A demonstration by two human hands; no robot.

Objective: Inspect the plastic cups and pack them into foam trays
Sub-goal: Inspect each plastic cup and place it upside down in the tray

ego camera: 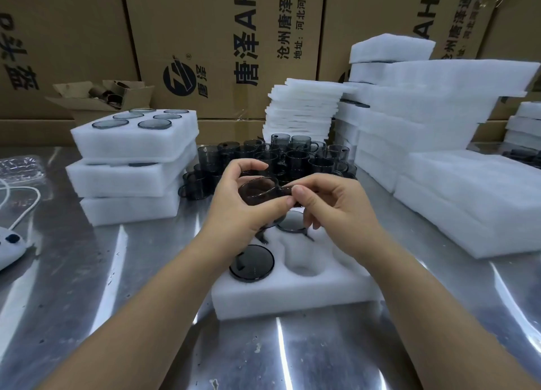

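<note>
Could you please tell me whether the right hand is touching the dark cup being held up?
Touching. The head view shows the right hand pinching the dark cup by its handle between thumb and fingertip, while the left hand grips its body.

Printed cartons [219,38] back a steel table [87,272] (white cable [39,198] left)

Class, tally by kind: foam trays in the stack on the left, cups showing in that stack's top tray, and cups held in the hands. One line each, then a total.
Foam trays in the left stack: 3
Cups in its top tray: 6
Held cup, between left hand and right hand: 1
Total: 10
</note>
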